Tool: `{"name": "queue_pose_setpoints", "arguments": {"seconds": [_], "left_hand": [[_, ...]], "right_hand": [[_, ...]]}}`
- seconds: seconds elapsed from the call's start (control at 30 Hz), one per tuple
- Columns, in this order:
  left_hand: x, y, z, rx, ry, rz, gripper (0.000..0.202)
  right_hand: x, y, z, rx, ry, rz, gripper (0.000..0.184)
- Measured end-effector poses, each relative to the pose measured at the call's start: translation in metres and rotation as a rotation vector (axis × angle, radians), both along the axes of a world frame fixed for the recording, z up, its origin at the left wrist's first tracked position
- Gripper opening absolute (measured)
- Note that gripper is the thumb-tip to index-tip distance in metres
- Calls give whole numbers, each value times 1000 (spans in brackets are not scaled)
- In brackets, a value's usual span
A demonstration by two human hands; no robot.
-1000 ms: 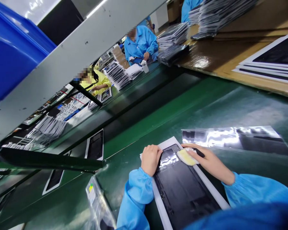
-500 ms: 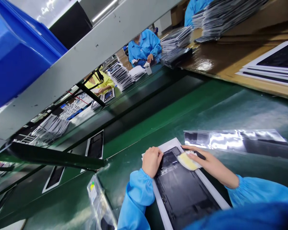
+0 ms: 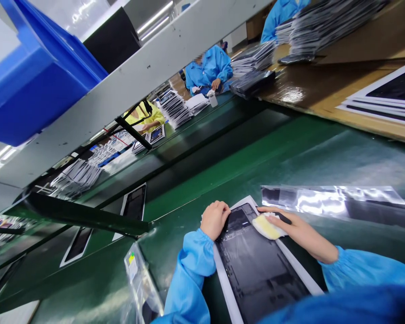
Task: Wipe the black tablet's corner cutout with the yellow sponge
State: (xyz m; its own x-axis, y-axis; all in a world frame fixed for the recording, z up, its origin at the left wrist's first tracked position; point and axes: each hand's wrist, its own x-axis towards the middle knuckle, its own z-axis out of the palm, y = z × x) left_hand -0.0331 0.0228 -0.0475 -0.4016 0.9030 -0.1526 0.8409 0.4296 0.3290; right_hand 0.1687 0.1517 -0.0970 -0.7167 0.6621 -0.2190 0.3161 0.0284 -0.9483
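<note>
Left hand: resting curled on the matte black rectangular panel, grip unclear | right hand: grasping a folded yellow cloth, shifting it slightly across the panel's upper end | panel: lying on a white sheet atop the green conveyor belt

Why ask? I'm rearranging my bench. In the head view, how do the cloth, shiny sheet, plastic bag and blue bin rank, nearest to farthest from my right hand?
1. Yellow cloth: under the right hand.
2. Shiny sheet: just beyond the fingertips.
3. Plastic bag: lower left, beyond the left hand.
4. Blue bin: upper left.
</note>
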Motion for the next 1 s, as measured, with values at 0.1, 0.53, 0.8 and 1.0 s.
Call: {"name": "queue_pose_setpoints", "arguments": {"seconds": [0.1, 0.53, 0.8, 1.0], "left_hand": [[3, -2, -1, 12, -9, 36, 6], [-2, 1, 4, -52, -42, 15, 8], [-7, -3, 22, -35, -103, -53, 13], [3, -13, 46, 185, -86, -58, 16]], "right_hand": [[0, 1, 1, 11, -9, 9, 67], [-17, 7, 14, 72, 13, 104, 52], [-8, 6, 25, -52, 86, 71, 61], [0, -17, 35, -452, 196, 95, 60]]}}
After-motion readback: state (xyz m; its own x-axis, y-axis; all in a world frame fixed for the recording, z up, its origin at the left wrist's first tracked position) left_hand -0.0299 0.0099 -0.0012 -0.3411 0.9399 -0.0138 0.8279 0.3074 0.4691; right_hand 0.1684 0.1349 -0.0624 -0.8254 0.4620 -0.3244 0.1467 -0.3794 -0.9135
